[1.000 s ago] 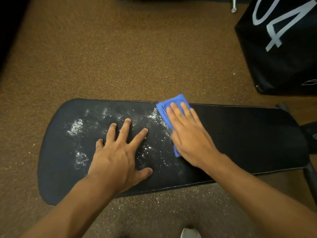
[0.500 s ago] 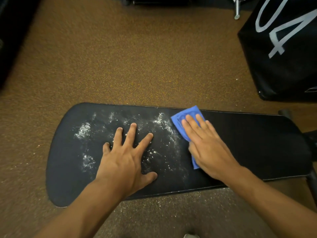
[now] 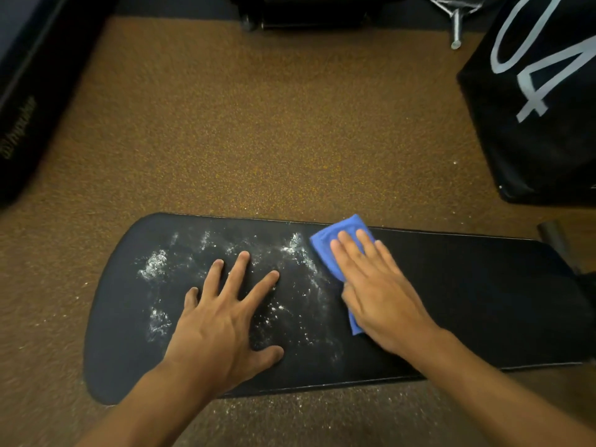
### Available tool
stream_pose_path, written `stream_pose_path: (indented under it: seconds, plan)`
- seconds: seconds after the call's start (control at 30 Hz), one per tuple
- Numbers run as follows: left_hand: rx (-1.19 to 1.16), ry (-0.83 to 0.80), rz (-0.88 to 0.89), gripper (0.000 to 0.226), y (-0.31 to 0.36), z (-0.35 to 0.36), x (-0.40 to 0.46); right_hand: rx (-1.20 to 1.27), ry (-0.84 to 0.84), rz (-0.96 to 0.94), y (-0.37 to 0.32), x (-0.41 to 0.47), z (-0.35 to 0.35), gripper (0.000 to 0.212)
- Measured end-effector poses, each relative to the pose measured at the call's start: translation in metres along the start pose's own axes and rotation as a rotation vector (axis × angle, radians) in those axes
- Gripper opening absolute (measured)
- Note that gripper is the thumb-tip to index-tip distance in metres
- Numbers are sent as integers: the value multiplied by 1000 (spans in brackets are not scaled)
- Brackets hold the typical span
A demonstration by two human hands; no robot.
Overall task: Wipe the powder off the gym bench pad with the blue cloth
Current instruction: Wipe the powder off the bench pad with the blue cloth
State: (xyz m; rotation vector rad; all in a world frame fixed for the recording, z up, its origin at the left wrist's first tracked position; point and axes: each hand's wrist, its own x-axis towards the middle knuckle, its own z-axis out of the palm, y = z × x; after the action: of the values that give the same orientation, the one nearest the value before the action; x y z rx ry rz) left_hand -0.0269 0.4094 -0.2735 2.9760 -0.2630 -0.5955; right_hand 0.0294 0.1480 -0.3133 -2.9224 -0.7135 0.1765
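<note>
A long black gym bench pad (image 3: pixel 483 295) lies across the lower half of the view. White powder (image 3: pixel 153 264) is smeared over its left half, in patches and specks. My left hand (image 3: pixel 222 321) rests flat on the pad with fingers spread, in the middle of the powder. My right hand (image 3: pixel 377 291) presses a folded blue cloth (image 3: pixel 329 241) flat onto the pad just right of the powder. The cloth shows beyond my fingertips and under the hand's left edge. The pad's right half looks free of powder.
Brown speckled floor (image 3: pixel 258 130) surrounds the bench, with powder specks near the pad's front edge. A black box with white numerals (image 3: pixel 541 101) stands at the right. Dark equipment (image 3: pixel 29 101) sits at the left, and a metal leg (image 3: pixel 456 27) at the top.
The view has tilted so the pad sits lower in the frame. My right hand with the cloth stays by the powder's right edge. My left hand keeps its place on the pad.
</note>
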Motion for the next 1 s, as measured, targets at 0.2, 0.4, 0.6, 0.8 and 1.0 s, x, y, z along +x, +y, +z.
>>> stream_pose_path:
  seconds: [0.2,0.4,0.6,0.8,1.0]
  plan:
    - [-9,26,17,112,-1,-2,-2,76,17,192,-43,68,2,74]
    - [20,24,6,114,-34,-22,-10,22,-43,68,-27,-2,-2,67]
    - [-8,-8,0,119,-65,-14,-9,64,14,287,-45,73,1,69]
    - [-9,-9,4,118,-66,-10,-9,42,-41,65,-56,25,0,67]
    - [17,-30,2,117,-64,-9,-8,56,5,287,-49,76,0,71]
